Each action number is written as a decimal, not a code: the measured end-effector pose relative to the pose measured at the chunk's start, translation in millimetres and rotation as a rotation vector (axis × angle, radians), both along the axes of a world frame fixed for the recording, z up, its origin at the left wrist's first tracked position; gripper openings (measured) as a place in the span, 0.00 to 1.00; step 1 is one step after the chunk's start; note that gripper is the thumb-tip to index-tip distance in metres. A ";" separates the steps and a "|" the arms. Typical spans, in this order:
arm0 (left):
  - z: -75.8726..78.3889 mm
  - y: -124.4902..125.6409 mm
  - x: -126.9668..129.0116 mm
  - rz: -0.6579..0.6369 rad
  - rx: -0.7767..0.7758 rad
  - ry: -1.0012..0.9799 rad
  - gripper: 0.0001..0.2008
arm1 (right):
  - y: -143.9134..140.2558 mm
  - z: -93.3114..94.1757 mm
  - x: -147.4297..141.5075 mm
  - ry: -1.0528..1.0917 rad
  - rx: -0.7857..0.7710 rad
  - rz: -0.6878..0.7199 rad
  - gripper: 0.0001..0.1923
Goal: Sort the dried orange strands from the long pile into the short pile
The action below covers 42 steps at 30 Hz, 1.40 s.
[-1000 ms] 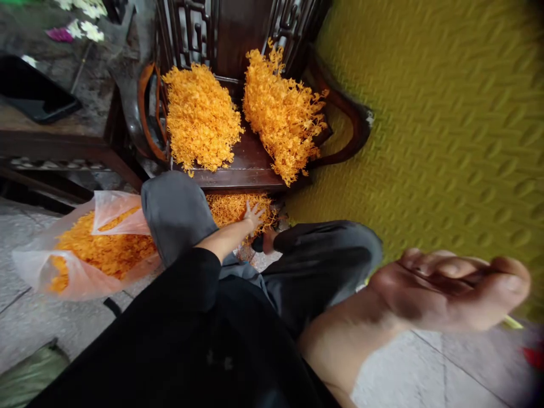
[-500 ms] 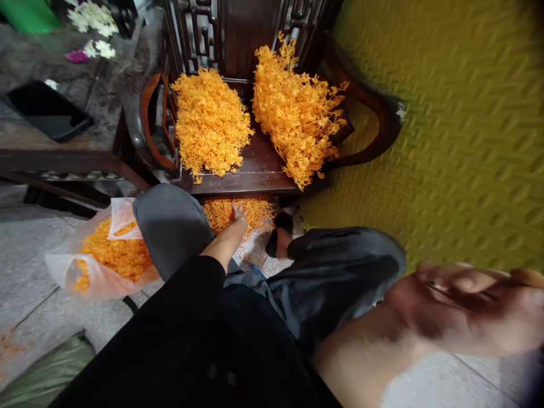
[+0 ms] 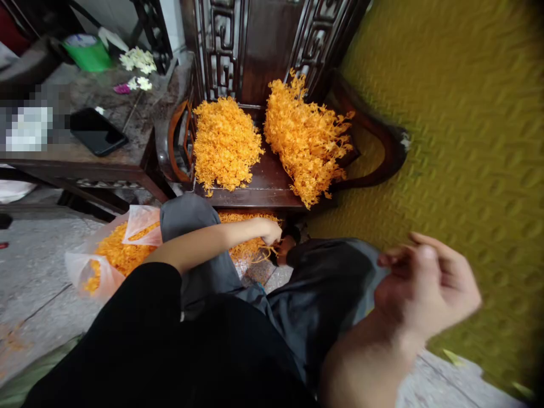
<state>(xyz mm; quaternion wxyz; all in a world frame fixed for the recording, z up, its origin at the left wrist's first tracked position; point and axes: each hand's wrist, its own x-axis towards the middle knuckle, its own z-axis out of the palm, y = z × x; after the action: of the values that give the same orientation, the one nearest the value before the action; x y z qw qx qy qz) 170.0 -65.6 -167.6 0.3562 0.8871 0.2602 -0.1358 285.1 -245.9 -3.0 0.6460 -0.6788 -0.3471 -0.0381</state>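
My left hand (image 3: pixel 270 231) is closed over the pile of thin orange stems (image 3: pixel 246 218) below the front of the chair seat. From its fingers hang a few orange stems (image 3: pixel 267 254). My right hand (image 3: pixel 429 286) is raised beside my right knee, its fingers curled in and the thumb over them; motion blurs it, and anything inside is hidden. On the chair seat lie two bushy bunches of small orange artificial-looking flowers, a left bunch (image 3: pixel 227 144) and a right bunch (image 3: pixel 308 141).
A clear plastic bag (image 3: pixel 91 272) of orange flowers sits on the floor by my left leg. The dark side table (image 3: pixel 136 136) at left bears a phone (image 3: pixel 97 131), green tape (image 3: pixel 88 54) and white blossoms (image 3: pixel 138 60). A yellow-green textured sheet (image 3: pixel 467 141) covers the right side.
My left hand has come up from the orange pile, its spread fingers now closed with stems hanging from them. My right hand has moved inward from the right edge. The view has shifted left.
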 end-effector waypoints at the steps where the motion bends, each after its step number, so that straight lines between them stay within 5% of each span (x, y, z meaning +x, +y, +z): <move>1: 11.9 8.5 2.0 -0.037 0.008 -0.012 0.12 | 12.4 2.1 5.1 -0.035 -0.088 0.051 0.10; 5: 56.4 49.2 21.6 -0.066 0.096 -0.111 0.13 | 96.3 4.8 41.4 -0.424 -0.427 0.093 0.18; 9: 88.6 88.7 50.2 0.144 0.285 -0.228 0.14 | 208.6 -6.9 91.7 -0.698 -0.726 0.045 0.19; 13: 100.3 112.8 65.4 0.450 0.439 -0.346 0.18 | 298.7 -21.5 128.9 -0.921 -0.731 0.231 0.31; 17: 101.5 125.5 75.9 0.661 0.480 -0.386 0.14 | 354.0 -32.3 139.8 -1.045 -0.782 0.358 0.36; 21: 99.4 147.2 84.6 1.008 0.413 -0.415 0.22 | 379.9 -41.9 134.5 -1.052 -0.829 0.391 0.30; 25: 87.8 181.4 87.3 1.160 0.151 -0.426 0.48 | 388.4 -50.2 123.1 -1.039 -0.801 0.362 0.25; 28: 75.9 204.9 89.8 1.087 -0.002 -0.429 0.60 | 393.9 -53.8 114.0 -0.980 -0.782 0.287 0.24; 32: 62.2 223.5 94.3 0.969 -0.014 -0.443 0.60 | 403.7 -46.5 109.3 -0.900 -0.760 0.273 0.16; 38: 49.2 230.2 98.4 0.848 -0.028 -0.460 0.54 | 399.7 -10.4 115.4 -0.737 -0.628 0.120 0.18; 42: 41.4 228.9 102.3 0.784 -0.013 -0.449 0.51 | 397.1 20.3 125.6 -0.705 -0.456 -0.010 0.10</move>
<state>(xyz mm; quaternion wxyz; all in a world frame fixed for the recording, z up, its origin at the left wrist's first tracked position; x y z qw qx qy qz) 272.3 163.3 -126.2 0.4341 0.7266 0.4922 0.2034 410.7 151.2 17.3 0.3207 -0.7514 -0.5431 -0.1937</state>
